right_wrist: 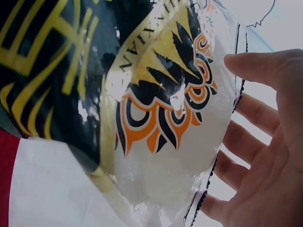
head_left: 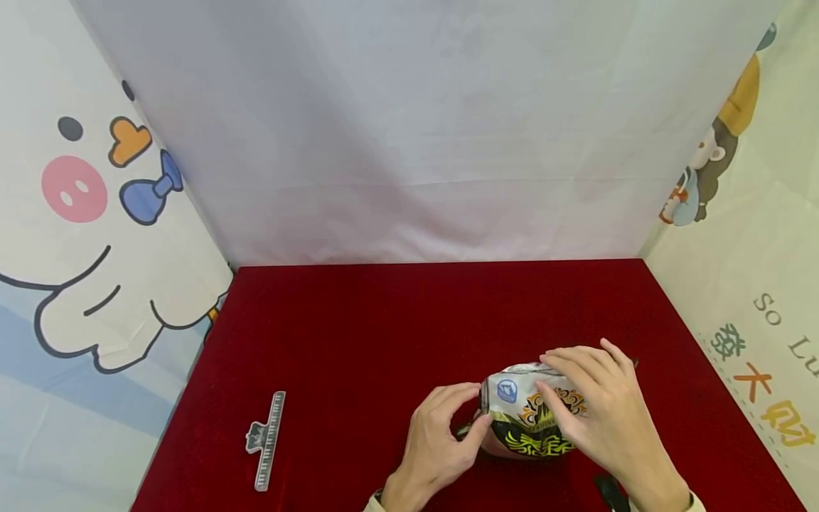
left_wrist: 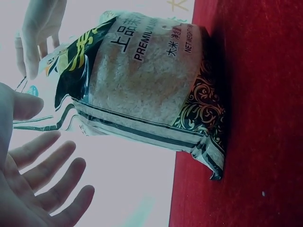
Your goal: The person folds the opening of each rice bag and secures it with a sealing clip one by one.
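Observation:
A plastic bag of rice (head_left: 537, 412), with a black band and gold characters, stands on the red cloth between the two hands. Beside its upper left corner is my left hand (head_left: 441, 430), thumb and index finger apart at the edge. Loosely spread fingers of that hand show in the left wrist view next to the bag's seam. My right hand (head_left: 598, 405) reaches over the upper right part of the bag. In the right wrist view its thumb lies at the front of the serrated top edge (right_wrist: 208, 182), while its other fingers extend behind that edge.
A clear clip with ruler-like markings (head_left: 269, 441) lies on the red cloth (head_left: 358, 341) at the left. Behind the table hangs a pale curtain (head_left: 435, 128), and printed cloths flank both sides. A black object (head_left: 611, 492) is beside the right wrist.

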Tool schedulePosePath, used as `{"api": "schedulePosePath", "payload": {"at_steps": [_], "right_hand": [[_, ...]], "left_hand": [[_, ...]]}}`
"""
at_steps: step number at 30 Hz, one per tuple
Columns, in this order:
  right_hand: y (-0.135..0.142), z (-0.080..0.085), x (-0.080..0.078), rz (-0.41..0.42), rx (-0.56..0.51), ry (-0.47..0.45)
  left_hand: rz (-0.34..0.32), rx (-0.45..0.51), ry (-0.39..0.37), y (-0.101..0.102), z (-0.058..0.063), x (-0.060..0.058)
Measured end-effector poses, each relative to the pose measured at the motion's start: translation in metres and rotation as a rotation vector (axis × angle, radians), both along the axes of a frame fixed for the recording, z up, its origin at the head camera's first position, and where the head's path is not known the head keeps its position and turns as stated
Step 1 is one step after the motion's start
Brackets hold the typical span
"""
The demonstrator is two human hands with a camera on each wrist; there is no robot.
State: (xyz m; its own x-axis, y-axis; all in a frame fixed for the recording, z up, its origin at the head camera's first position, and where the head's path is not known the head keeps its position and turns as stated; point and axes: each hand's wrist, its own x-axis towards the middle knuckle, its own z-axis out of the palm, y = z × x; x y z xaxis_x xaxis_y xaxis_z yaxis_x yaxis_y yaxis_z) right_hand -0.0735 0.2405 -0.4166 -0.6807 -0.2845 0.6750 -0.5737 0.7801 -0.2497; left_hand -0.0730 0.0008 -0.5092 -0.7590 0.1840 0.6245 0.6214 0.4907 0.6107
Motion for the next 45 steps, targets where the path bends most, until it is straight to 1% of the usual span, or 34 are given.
{"api": "schedulePosePath", "payload": {"at_steps": [5, 12, 17, 25, 30, 38, 42, 45], "right_hand": [[0.000, 0.000, -0.001, -0.003, 0.008, -0.026], [0.000, 0.000, -0.001, -0.005, 0.014, -0.022], [0.000, 0.001, -0.001, -0.014, 0.017, -0.054], [-0.001, 0.001, -0.002, 0.002, 0.025, -0.071], [-0.001, 0.000, -0.003, 0.008, 0.027, -0.066], [0.000, -0.001, -0.005, 0.042, 0.019, -0.031], [0.000, 0.000, -0.004, 0.037, 0.014, -0.042], [0.000, 0.000, -0.004, 0.039, 0.007, -0.029]], "left_hand": [[-0.011, 0.012, 0.007, 0.001, 0.000, -0.001], [-0.022, 0.016, 0.009, 0.003, 0.000, -0.001], [-0.024, 0.012, 0.018, 0.004, 0.001, -0.001], [-0.026, 0.005, 0.025, 0.006, 0.001, -0.004], [-0.016, 0.022, -0.027, 0.008, 0.003, -0.004], [0.007, 0.042, -0.075, 0.010, 0.004, -0.007], [0.002, 0.054, -0.074, 0.010, 0.003, -0.008], [0.000, 0.065, -0.072, 0.011, 0.002, -0.008]]}}
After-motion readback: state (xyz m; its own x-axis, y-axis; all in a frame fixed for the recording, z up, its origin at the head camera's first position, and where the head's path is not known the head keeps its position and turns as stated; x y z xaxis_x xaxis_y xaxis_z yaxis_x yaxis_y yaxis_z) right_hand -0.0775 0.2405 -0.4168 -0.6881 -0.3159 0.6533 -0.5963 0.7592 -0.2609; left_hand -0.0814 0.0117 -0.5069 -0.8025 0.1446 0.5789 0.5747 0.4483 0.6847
